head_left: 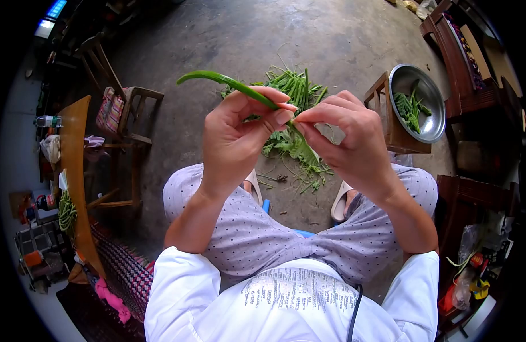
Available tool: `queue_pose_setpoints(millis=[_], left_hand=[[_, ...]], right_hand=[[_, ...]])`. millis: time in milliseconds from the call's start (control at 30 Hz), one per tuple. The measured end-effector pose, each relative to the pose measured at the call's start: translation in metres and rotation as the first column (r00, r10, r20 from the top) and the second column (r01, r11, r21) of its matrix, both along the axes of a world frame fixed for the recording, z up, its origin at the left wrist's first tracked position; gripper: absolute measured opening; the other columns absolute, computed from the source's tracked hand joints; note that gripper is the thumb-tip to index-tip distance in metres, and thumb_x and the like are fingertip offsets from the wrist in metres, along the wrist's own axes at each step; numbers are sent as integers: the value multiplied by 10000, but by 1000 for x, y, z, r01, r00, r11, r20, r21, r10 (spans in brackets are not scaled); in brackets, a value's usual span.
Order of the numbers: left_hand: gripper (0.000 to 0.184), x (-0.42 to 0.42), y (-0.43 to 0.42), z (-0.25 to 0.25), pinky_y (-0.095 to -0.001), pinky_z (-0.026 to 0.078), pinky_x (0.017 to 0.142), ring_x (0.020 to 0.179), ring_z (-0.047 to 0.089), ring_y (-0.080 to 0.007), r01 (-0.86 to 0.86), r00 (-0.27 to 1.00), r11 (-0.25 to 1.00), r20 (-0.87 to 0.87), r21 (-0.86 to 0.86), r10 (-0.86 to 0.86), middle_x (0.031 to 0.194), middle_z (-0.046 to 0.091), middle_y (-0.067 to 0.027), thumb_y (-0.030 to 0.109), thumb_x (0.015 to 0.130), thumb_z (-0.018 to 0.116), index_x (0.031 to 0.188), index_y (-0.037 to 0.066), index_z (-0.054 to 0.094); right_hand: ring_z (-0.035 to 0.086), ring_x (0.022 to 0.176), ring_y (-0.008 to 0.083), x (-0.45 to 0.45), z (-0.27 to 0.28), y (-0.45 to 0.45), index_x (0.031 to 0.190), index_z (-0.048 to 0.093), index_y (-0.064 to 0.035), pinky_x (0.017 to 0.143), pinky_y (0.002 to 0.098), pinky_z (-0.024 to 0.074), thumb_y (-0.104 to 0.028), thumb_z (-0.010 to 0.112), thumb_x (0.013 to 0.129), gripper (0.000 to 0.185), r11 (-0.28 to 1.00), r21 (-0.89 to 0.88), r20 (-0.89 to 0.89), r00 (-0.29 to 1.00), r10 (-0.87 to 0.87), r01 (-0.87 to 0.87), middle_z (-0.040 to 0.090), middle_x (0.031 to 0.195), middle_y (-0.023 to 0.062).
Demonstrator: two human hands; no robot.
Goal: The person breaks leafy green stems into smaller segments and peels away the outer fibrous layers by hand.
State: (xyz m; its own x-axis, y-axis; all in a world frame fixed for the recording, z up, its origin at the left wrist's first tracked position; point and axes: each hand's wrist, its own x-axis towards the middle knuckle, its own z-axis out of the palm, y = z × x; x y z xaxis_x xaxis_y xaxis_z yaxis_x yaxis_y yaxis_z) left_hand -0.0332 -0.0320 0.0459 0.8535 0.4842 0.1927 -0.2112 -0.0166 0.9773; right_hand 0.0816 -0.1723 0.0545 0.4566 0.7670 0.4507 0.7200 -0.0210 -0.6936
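Observation:
Between the thumb and fingers of my left hand (240,128) is a long green stem (226,81), its curved end reaching out to the upper left. My right hand (348,134) pinches at the stem's lower end, close beside the left thumb. Whether the right fingertips grip the stem itself or a thin strand of it is too small to tell. On the floor below both hands lies a pile of leafy green stems (300,88), partly hidden by my hands. Loose leaves and trimmings spread toward my feet.
At the right, a metal basin (440,108) with some green stems (408,108) in it rests on a wooden stool (397,134). A wooden chair (126,102) and a long wooden table (75,171) stand at the left. Dark wooden furniture (468,102) lines the right side.

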Motion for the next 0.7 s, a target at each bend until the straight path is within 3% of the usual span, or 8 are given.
queue_pose_setpoints(millis=[200,567,667,700], left_hand=[[199,-1,1,3,-250,535,767,863,635,-142,-3,1000,1000,5,-28,3,918,656,-100,-41,838,623,1032,-23,582],[188,0,0,0,-243,541,743,841,642,-139,-20,999,999,-39,-28,19,906,659,-104,-11,843,633,1025,-23,587],[175,1,0,3,-248,549,739,839,649,-144,-20,997,997,-77,-69,14,899,662,-101,37,859,632,1020,-21,592],[175,1,-1,4,-248,553,734,840,652,-149,-23,997,988,-76,-155,12,898,663,-102,70,869,629,1016,-19,594]], right_hand=[[594,716,249,2,-1,1,794,683,-49,678,342,461,-116,691,759,76,1000,25,-80,997,13,-11,651,745,84],[590,703,245,0,1,2,788,682,-46,683,342,462,-100,676,755,63,1000,-1,-28,1000,1,-1,652,748,78],[594,694,233,1,5,0,806,678,-33,682,332,467,-86,660,762,71,999,-34,-84,996,-8,5,653,752,84],[602,693,220,2,6,-1,823,676,-22,680,323,475,-79,653,768,83,997,-70,-124,992,-21,12,655,755,90]])
